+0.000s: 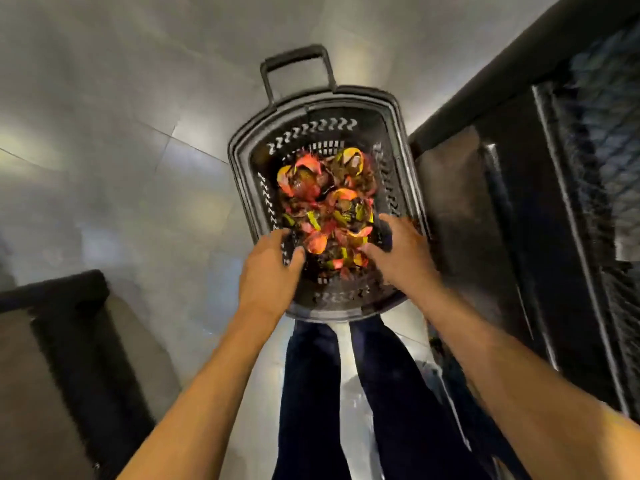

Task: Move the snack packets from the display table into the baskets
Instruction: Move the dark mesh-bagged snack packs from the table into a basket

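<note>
- Pale tiled floor (pixel 138 140); black basket (pixel 239 161) on it, snack packets (pixel 325 202) heaped inside.
- Left hand (pixel 270 268) and right hand (pixel 398 254) loosely spread over the heap, gripping nothing.
- Risk: spill over near rim from a hasty nudge.

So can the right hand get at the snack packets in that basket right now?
Probably yes. The right hand is over the open basket, right beside the snack packets, with no lid or object between; the left hand is at the other side.
</note>
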